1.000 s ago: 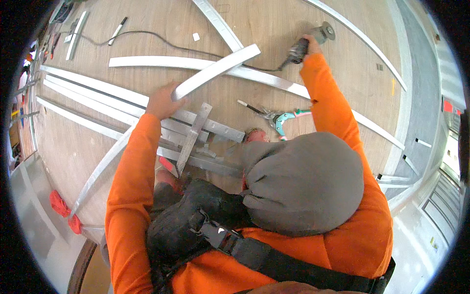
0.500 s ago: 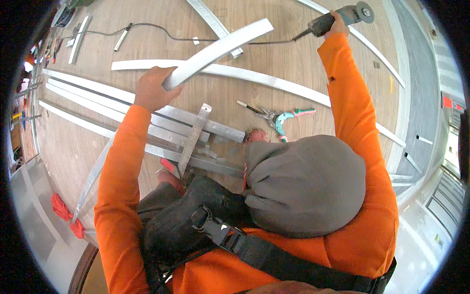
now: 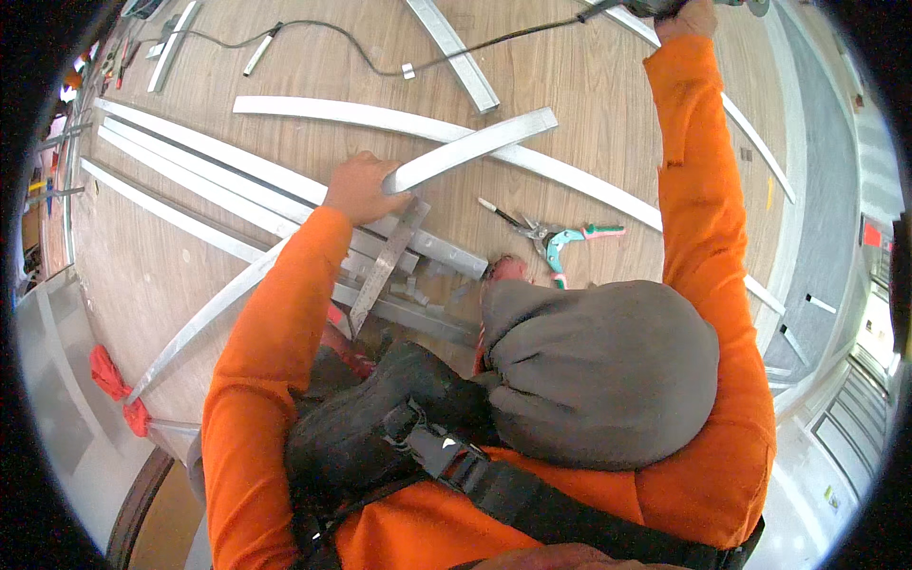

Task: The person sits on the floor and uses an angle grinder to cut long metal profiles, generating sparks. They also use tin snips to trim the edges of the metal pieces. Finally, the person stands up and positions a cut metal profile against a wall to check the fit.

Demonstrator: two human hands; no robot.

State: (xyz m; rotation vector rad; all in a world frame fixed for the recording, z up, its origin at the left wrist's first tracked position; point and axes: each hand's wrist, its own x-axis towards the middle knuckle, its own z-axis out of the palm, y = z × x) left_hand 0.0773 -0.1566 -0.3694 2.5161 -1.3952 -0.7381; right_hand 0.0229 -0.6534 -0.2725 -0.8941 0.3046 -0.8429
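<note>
My left hand (image 3: pixel 364 188) is closed around a silvery metal profile (image 3: pixel 475 150), whose free end points up and to the right above the floor. A similar strip (image 3: pixel 204 318) shows below my left forearm; whether it is the same piece is hidden by the arm. At the top right edge my right hand (image 3: pixel 686 19) grips an angle grinder (image 3: pixel 655 8), partly cut off by the picture's rim. Just below my left hand a flat metal square (image 3: pixel 389 261) lies across several metal profiles (image 3: pixel 218 157). Tin snips (image 3: pixel 560 245) with turquoise and red handles rest beside a marker pen (image 3: pixel 496 211).
The grinder's black cord (image 3: pixel 370 66) runs leftward over the wood-look floor (image 3: pixel 313 71). Another long profile (image 3: pixel 589 185) crosses the middle, and a shorter one (image 3: pixel 456 57) lies beyond it. Red cloth (image 3: pixel 112 375) lies at the lower left. Small metal offcuts (image 3: pixel 410 287) lie near my feet.
My left hand has moved right and nearer, lowering the metal profile's free end. My right hand has carried the grinder farther away, to the top edge.
</note>
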